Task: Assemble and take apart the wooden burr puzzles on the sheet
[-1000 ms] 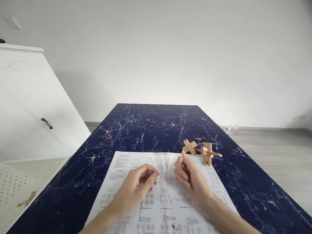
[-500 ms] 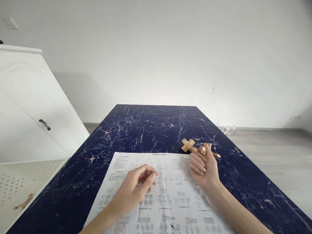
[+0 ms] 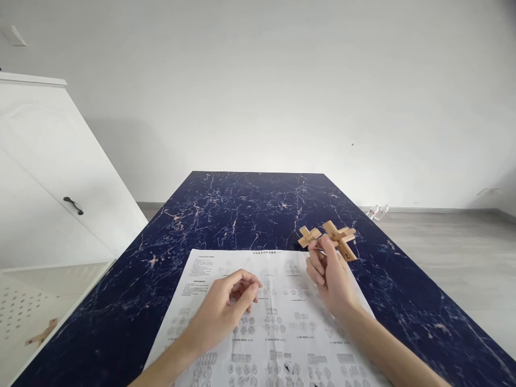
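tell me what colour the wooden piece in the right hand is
The wooden piece is light tan with a dark mark, best seen in the head view.

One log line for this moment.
left hand: loosely curled over paper | right hand: holding larger wooden cross | smaller wooden cross: on table beyond paper

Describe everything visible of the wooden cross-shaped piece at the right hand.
The wooden cross-shaped piece looks like pale, smooth wood, built from straight, square-edged bars that cross near its middle. A dark mark resembling a 2 sits near its lower right end. It is tilted, its longest visible bar slanting from upper left to lower right. The thumb and fingers of the right hand hold its near left side, hiding part of it. It is beyond the printed sheet's upper right corner; whether it touches the table is unclear.
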A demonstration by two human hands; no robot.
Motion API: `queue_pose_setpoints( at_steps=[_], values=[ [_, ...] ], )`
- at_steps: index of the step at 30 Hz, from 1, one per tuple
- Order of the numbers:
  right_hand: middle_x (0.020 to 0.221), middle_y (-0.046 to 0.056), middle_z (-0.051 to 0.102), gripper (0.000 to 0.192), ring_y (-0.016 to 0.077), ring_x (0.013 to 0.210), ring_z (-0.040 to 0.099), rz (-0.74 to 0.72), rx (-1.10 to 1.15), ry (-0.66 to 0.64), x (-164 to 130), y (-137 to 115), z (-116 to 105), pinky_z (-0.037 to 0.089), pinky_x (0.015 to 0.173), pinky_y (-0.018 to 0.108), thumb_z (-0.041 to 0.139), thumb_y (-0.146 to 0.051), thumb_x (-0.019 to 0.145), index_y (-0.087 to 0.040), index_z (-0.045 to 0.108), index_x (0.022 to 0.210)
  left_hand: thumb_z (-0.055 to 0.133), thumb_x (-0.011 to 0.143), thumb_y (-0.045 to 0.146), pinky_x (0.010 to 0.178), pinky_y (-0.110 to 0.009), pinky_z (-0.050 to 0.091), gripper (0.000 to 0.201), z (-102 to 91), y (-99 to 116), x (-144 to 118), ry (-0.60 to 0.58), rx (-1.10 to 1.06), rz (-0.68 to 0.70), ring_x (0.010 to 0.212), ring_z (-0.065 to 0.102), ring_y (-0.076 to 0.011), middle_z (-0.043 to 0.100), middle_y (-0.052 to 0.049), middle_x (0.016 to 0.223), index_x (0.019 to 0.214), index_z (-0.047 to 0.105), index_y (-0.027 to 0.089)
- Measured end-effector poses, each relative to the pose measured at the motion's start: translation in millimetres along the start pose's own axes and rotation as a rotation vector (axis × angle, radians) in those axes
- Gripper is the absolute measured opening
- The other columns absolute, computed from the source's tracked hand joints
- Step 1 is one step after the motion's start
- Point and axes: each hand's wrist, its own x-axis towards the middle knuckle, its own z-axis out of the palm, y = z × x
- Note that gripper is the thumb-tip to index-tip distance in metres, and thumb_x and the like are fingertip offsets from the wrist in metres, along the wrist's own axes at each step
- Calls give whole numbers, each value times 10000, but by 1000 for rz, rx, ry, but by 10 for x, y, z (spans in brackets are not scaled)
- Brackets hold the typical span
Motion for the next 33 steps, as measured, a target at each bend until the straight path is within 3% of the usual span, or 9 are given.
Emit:
queue_pose_setpoints(
  at_steps=[3,7,11,13,16,18,23,30,33],
  values=[
    [495,-80,372,528,85,413,268,-1,-186,-155,-107,-5,75,239,401,235,628,-689,1006,-219,597,769,567,1048,578,690,-300,512,386,2,-18,1,-3,-24,4,752,622,-179,677,-34,875,1020,703,218],
    [469,-37,444,658,106,426,368,28,-536,-471,-247,-6,113,298,479,281,484,-711,1056,-205,597,651,553,1045,638,783,-334,546,439,-12,-43,-9,29,-91,-3,884,658,-211,685,-49,957,1125,680,226],
    [558,-19,500,607,124,500,413,-32,-753,-744,-366,-17,158,325,533,295,430,-602,1094,-210,599,664,611,1012,669,1045,-437,541,500,-38,-82,-14,12,-195,46,1257,637,-288,670,-100,1341,1324,611,277],
    [623,-13,518,520,134,555,431,-106,-797,-844,-406,-14,179,334,566,300,431,-485,1098,-219,538,664,655,975,699,1137,-489,500,600,-44,-107,-9,-42,-288,97,1395,568,-323,576,-120,1517,1413,560,301],
    [651,-27,442,440,138,589,370,-236,-849,-928,-436,3,199,295,584,307,451,-335,1067,-233,374,645,740,854,783,1197,-571,439,898,-39,-119,1,-171,-413,116,1431,551,-375,545,-175,1566,1548,445,295],
    [657,-35,400,413,141,598,341,-304,-859,-959,-440,21,203,282,591,310,452,-274,1045,-239,320,656,803,793,780,1202,-599,422,1006,-29,-105,4,-263,-448,104,1411,571,-393,580,-194,1531,1574,422,273],
    [635,-50,377,336,125,580,316,-467,-841,-986,-436,81,187,270,569,302,484,-204,966,-237,295,690,887,820,604,1138,-558,482,731,-9,-88,6,-345,-389,125,1286,648,-356,665,-138,1402,1401,615,252],
    [606,-58,437,336,103,509,351,-383,-983,-788,-459,119,188,277,526,288,464,-272,1059,-231,395,733,976,759,414,1188,-534,473,890,-12,-158,-15,-181,-348,192,1411,577,-357,591,-88,1508,1519,516,366],
    [754,-1,619,185,139,584,500,-325,-964,-586,-435,90,199,365,546,290,511,-328,1064,-225,560,919,966,774,363,1195,-544,481,898,12,-130,-36,-38,-265,201,1418,581,-345,593,-73,1522,1528,479,392]
  ],
)
